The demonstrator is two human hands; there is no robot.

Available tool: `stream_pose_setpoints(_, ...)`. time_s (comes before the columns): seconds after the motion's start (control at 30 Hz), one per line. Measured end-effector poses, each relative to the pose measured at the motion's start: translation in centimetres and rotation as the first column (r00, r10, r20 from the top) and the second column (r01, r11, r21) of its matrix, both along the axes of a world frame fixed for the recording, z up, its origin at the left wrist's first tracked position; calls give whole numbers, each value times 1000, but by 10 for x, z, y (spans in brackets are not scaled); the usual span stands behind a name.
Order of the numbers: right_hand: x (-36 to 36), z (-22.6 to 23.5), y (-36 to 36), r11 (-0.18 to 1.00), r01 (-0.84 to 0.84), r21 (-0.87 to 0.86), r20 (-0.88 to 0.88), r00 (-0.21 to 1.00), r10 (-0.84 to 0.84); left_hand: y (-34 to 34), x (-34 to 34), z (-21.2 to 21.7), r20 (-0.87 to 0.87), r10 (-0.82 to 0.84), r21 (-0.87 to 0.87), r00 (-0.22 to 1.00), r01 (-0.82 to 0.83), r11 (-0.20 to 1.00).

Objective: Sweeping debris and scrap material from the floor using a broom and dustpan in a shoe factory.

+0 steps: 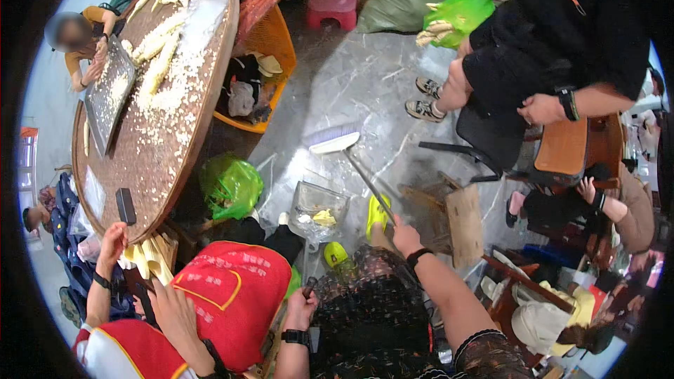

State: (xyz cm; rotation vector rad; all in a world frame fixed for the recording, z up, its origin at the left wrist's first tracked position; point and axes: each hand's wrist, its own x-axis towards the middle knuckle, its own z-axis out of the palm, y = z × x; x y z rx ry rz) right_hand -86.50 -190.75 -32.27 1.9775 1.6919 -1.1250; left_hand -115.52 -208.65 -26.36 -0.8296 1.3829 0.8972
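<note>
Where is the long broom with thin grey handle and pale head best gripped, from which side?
Grip the broom at its handle's upper end, coming from the near side: the handle slants up toward the person, the head lies on the floor. The right hand closes there; the left hand holds a dark handle.
</note>
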Motion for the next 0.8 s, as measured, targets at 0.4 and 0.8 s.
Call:
stream_pose_setpoints(0.4,130,44,-146,987,49,150,-132,991,-29,-102,13,56,32,-17,-54,999,18,998)
stream_pose_setpoints(0.8,52,-99,-107,860,506,68,-182,854,-488,-188,29,25,-45,-38,-91,998,33,995)
